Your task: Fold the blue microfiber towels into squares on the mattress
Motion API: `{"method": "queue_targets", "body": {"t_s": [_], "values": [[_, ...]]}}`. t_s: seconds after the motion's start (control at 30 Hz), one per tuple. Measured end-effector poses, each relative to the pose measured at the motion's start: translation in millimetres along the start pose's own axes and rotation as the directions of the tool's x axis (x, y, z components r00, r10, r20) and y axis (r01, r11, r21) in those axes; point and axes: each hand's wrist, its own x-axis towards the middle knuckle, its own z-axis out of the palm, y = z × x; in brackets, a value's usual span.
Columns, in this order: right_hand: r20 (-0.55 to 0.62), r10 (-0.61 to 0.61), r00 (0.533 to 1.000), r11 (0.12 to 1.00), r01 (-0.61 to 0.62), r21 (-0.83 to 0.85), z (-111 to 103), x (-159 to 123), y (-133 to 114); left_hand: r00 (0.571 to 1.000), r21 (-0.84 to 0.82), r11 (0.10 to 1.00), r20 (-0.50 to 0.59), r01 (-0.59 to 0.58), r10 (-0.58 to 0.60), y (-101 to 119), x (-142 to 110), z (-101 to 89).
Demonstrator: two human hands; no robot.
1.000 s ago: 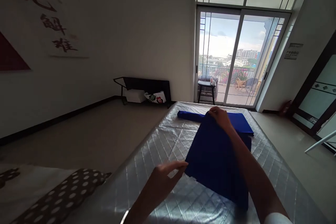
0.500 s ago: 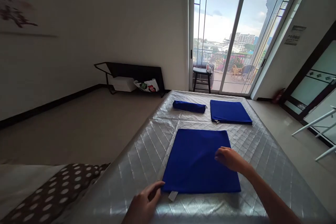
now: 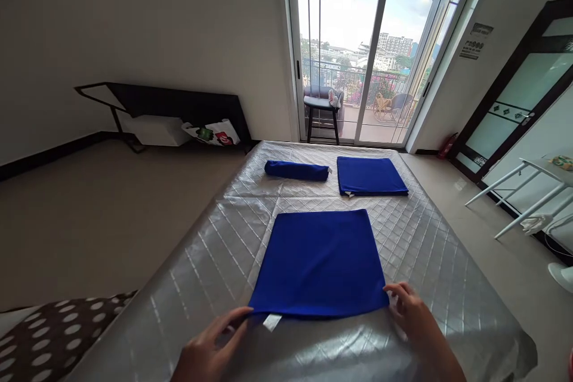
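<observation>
A square blue cushion cover (image 3: 320, 262) lies flat on the silver quilted mattress (image 3: 224, 262), with a white tag (image 3: 272, 322) sticking out at its near left corner. My left hand (image 3: 215, 340) pinches that near left corner between thumb and fingers. At the near right corner, the fingers of my right hand (image 3: 409, 310) are closed on the cover's edge. Farther back lie a flat stack of blue covers (image 3: 371, 176) and, left of it, a rolled blue cloth (image 3: 296, 171).
A brown polka-dot cloth (image 3: 58, 334) lies at the lower left. By the wall stands a low black rack (image 3: 179, 101) with a white box (image 3: 159, 130) and a printed bag (image 3: 212, 132). A white-legged table (image 3: 532, 191) stands right; a dark stool (image 3: 321, 104) is behind the glass door.
The lifted cover has been laid flat on the mattress. My right hand has come down from its far edge to the near right corner; my left hand stays at the near left corner.
</observation>
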Motion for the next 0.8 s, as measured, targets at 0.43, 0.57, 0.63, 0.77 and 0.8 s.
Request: {"method": "queue_targets", "body": {"t_s": [0.43, 0.57, 0.63, 0.77, 0.8], "values": [[-0.027, -0.263, 0.964, 0.960, 0.259, -0.102, 11, -2, -14, 0.985, 0.031, 0.999, -0.173, 0.027, -0.021, 35, -6, 0.8], [-0.074, -0.287, 0.955, 0.955, 0.280, -0.096, 11, -4, -15, 0.981, -0.001, 0.998, -0.188, 0.056, -0.055, 40, -5, 1.2], [-0.086, -0.306, 0.948, 0.951, 0.299, -0.083, 13, -5, -12, 0.976, -0.021, 0.996, -0.196, 0.090, -0.092, 42, -3, 2.1], [-0.194, -0.364, 0.911, 0.931, 0.354, -0.085, 14, -5, -7, 0.968, -0.045, 0.987, -0.195, 0.153, -0.159, 45, 2, 2.2], [-0.227, -0.374, 0.899, 0.927, 0.364, -0.085, 12, -4, -8, 0.966, -0.050, 0.986, -0.199, 0.161, -0.168, 47, 3, 1.2]]}}
